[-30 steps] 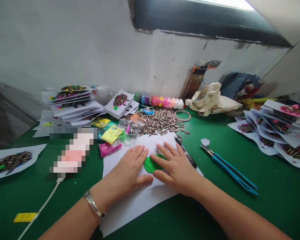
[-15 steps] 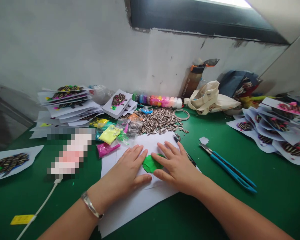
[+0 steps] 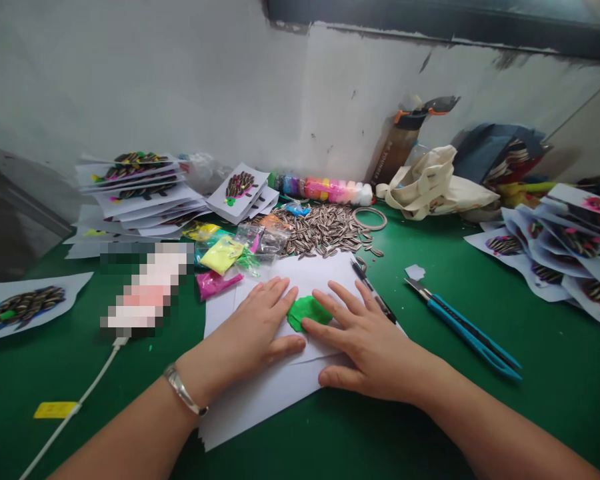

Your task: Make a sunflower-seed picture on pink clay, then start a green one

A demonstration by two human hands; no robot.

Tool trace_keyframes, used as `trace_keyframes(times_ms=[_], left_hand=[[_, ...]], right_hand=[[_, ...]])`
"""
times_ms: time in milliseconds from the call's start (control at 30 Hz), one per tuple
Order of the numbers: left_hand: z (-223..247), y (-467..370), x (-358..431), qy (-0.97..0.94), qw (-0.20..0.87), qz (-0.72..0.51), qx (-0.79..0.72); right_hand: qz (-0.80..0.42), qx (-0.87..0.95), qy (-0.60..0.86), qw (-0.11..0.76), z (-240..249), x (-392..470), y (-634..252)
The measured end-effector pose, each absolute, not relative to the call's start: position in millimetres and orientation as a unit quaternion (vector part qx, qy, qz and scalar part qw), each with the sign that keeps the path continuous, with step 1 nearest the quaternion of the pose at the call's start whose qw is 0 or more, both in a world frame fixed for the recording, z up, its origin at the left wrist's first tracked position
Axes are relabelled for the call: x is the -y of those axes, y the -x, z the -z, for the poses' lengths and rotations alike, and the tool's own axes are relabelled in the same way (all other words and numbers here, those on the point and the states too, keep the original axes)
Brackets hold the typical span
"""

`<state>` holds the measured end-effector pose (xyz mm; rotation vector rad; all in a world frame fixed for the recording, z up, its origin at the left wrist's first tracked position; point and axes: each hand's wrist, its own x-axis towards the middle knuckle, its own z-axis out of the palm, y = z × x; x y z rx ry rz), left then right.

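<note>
A flattened piece of green clay (image 3: pixel 306 313) lies on white paper (image 3: pixel 275 397) between both hands. My left hand (image 3: pixel 263 320) rests on the paper with its fingers extended, the index fingertip at the clay's left edge. My right hand (image 3: pixel 363 333) lies palm down with fingers spread, its index and middle fingers over the right part of the clay and the thumb apart, lower down. Neither hand grasps anything. A black pen (image 3: pixel 373 291) sits on the paper just beyond the right fingers.
Sunflower seeds (image 3: pixel 325 230) are piled behind the paper, near clay packets (image 3: pixel 221 255) and a tape ring (image 3: pixel 370 219). Blue tweezers (image 3: pixel 473 333) lie at right. Stacked seed pictures stand left (image 3: pixel 145 200) and right (image 3: pixel 545 247). A cable (image 3: pixel 97 377) crosses the left side.
My right thumb has moved away from the clay toward the paper's lower edge, and the right fingers are spread wider. The camera view has shifted slightly.
</note>
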<state>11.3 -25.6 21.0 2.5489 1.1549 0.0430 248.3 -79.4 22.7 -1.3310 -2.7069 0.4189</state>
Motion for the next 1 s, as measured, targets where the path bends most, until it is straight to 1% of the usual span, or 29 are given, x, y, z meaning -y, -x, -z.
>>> trace_keyframes(times_ms=[233, 400, 667, 1000], left_hand=[[-19.4, -9.9, 24.4, -0.902, 0.171, -0.017, -0.397], [-20.7, -8.6, 25.0, -0.906, 0.175, -0.038, -0.384], [-24.9, -9.1, 25.5, -0.908, 0.164, -0.011, -0.384], [-22.6, -9.1, 25.3, -0.905, 0.173, -0.033, -0.386]], right_hand=[[-0.156, 0.893, 0.420, 0.050, -22.0, 76.6, -246.1], [-0.139, 0.897, 0.415, 0.060, -21.3, 74.2, -244.5], [-0.134, 0.891, 0.429, 0.065, -21.5, 76.0, -243.5], [-0.124, 0.896, 0.421, 0.065, -19.5, 76.8, -244.8]])
